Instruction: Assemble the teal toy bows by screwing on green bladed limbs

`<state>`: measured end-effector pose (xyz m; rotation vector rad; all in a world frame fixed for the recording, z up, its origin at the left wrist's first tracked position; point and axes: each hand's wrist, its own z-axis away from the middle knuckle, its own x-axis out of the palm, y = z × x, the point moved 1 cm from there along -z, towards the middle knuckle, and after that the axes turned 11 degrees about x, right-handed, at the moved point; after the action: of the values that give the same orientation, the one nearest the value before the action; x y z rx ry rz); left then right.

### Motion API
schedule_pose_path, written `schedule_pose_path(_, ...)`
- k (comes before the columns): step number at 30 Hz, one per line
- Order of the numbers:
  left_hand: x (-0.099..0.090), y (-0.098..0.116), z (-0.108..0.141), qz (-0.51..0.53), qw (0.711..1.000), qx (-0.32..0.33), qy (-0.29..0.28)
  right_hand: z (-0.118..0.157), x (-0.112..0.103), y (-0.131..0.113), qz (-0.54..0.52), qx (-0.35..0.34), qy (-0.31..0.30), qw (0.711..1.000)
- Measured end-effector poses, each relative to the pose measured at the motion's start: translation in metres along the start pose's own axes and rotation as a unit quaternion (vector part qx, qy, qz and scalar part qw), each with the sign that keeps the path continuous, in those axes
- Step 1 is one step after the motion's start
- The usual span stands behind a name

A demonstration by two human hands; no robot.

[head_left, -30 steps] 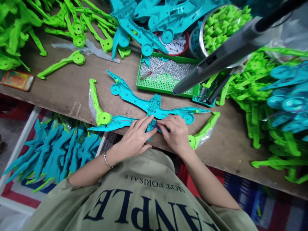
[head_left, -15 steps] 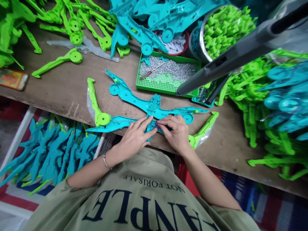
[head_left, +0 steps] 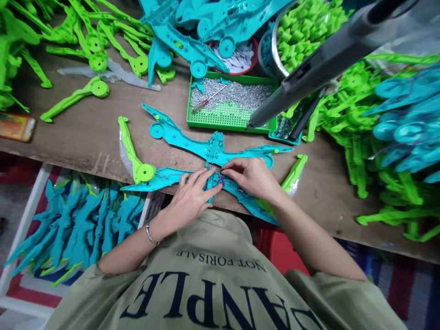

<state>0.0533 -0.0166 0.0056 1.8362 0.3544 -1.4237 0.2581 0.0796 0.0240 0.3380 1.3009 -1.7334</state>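
Head view: the left hand (head_left: 192, 192) lies spread across the middle of the lower blue shell (head_left: 161, 178), laid flat rather than clenched, its thumb beside the thin coloured wires (head_left: 221, 180). Good work here would seem to want that hand pressing just enough to stop the shell rocking, with the wires lying flat, clear of the rim and never tugged. The right hand (head_left: 252, 178) has thumb and forefinger drawn together at the shell's centre; whether they grasp a wire or nothing, I cannot tell. The shell lies directly under the left hand, one wing running out leftward to a green limb (head_left: 144, 173), the other slanting along the near side of the right hand. Just beyond the fingertips lies the upper blue shell (head_left: 190, 143); farther back, a screwdriver (head_left: 208, 101) rests in the green tray (head_left: 220, 120) of small metal pieces (head_left: 240, 94).
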Motion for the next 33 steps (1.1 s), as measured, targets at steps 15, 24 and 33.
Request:
schedule_pose_path(15, -0.004, -0.003, -0.005, 0.003, 1.0, 0.003, 0.001, -0.001, 0.003, 0.009, -0.125, 0.001, -0.059, 0.99)
schedule_pose_path(24, -0.007, -0.004, -0.013, -0.017, 1.0, 0.002, -0.011, -0.005, 0.009, 0.009, -0.079, -0.013, 0.018, 0.997)
schedule_pose_path(33, -0.011, -0.002, -0.018, -0.039, 0.999, 0.006, -0.014, 0.026, -0.018, 0.035, -0.083, -0.054, 0.1, 0.99)
